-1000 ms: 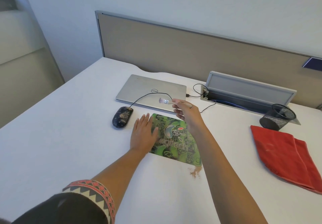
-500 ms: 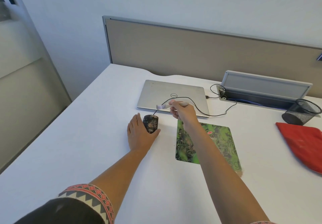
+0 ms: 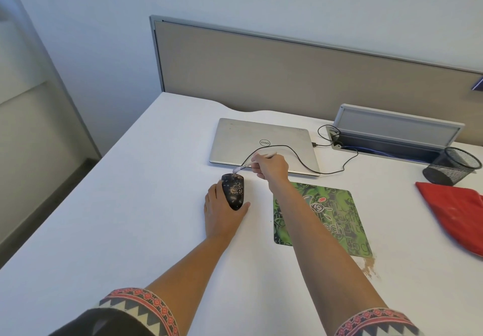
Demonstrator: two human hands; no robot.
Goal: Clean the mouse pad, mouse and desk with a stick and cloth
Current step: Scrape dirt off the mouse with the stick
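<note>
White desk (image 3: 130, 205) holds a black speckled mouse (image 3: 233, 190), gripped by the left hand (image 3: 220, 215); the right hand (image 3: 271, 167) pinches a thin pale stick (image 3: 248, 164) at the mouse's front.

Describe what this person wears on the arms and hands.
The left sleeve and right sleeve are dark, each ending in a cuff with a red flowered band and cream-and-dark zigzag triangles. The forearms are bare. The left hand and right hand show no gloves, rings or watch.
</note>
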